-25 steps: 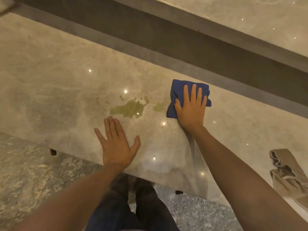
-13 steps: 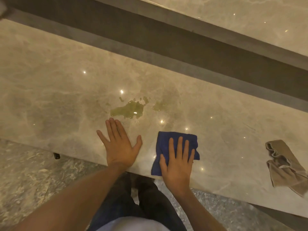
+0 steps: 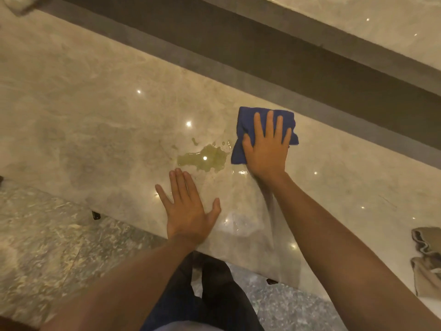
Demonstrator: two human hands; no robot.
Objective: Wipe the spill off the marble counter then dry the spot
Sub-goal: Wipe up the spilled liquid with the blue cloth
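Right grip [image 3: 266, 149], fingers spread flat, presses blue cloth [image 3: 241, 149] just right of the spill [image 3: 205, 158].

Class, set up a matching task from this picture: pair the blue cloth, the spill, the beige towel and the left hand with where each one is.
Things:
1. blue cloth
2. spill
3. beige towel
4. left hand

Places:
A. far right of the counter
B. flat on bare marble, near edge
C. under the right hand
D. just left of the cloth

Pairs: 1-C, 2-D, 3-A, 4-B
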